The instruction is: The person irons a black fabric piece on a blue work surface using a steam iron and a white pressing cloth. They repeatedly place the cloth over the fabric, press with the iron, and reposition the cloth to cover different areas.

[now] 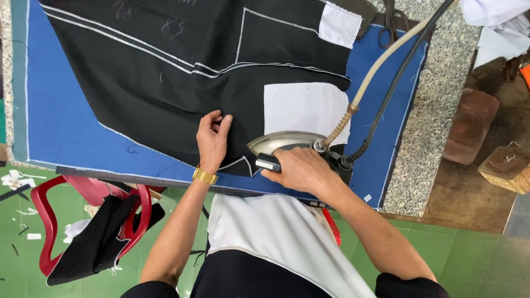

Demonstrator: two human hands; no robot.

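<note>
I see my right hand (298, 168) wrapped tight around the handle of the iron (287, 144), which sits on the black cloth (165, 88), at its near edge. My left hand (212, 138) lies just left of the iron, fingers loosely curled, fingertips pressing the cloth, gripping nothing. A white patch (303, 107) lies just beyond the iron. The hose (381, 60) and cable (397, 77) run off from the iron's rear.

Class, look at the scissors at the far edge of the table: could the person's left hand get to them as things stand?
Probably not without leaning. The left hand rests on the black cloth at the near edge; the scissors lie across the table, beyond the iron and its hoses.
</note>
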